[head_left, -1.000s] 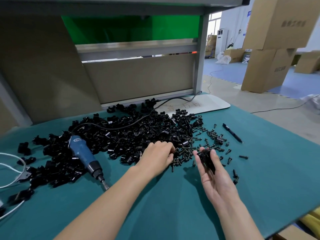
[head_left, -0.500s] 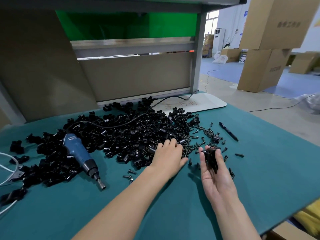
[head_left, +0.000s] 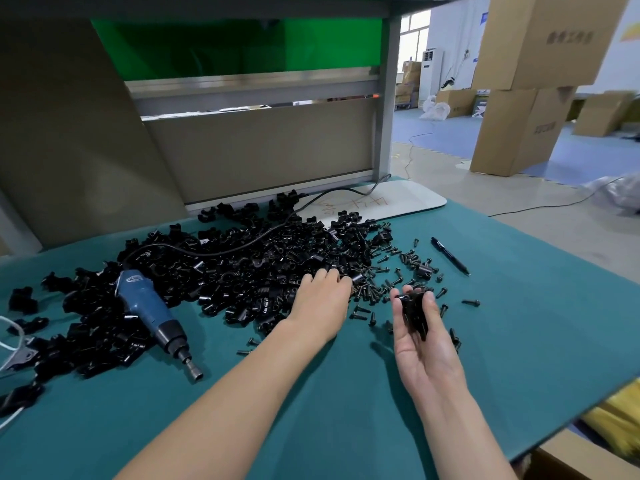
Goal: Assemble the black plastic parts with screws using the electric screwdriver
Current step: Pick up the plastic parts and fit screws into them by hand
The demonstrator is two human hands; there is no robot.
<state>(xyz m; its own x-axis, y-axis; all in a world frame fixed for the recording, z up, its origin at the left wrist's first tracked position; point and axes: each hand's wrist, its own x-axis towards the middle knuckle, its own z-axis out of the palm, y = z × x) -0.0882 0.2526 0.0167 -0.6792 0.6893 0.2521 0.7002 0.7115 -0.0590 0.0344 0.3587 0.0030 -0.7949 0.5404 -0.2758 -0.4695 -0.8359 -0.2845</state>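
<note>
A big heap of black plastic parts (head_left: pixel 239 268) covers the middle and left of the teal mat (head_left: pixel 346 410). Loose dark screws (head_left: pixel 398 268) lie scattered at its right edge. My left hand (head_left: pixel 320 301) rests palm down where the heap meets the screws, fingers bent downward; its fingertips are hidden. To its right, my right hand (head_left: pixel 420 344) is turned palm up and holds a black plastic part (head_left: pixel 414 311) between thumb and fingers, just above the mat. The blue electric screwdriver (head_left: pixel 152 311) lies on the heap at the left, bit toward me, untouched.
A black pen (head_left: pixel 450 256) lies beyond the screws at the right. A white board (head_left: pixel 391 202) sits at the back under the screwdriver's cord. White cable (head_left: pixel 10 344) enters at the left edge. The table's edge runs diagonally at the right; cardboard boxes (head_left: pixel 519 133) stand on the floor beyond.
My left hand slid forward and right over the heap toward the screws, its fingers first spreading, then bending down. My right hand kept holding the black part, shifting slightly.
</note>
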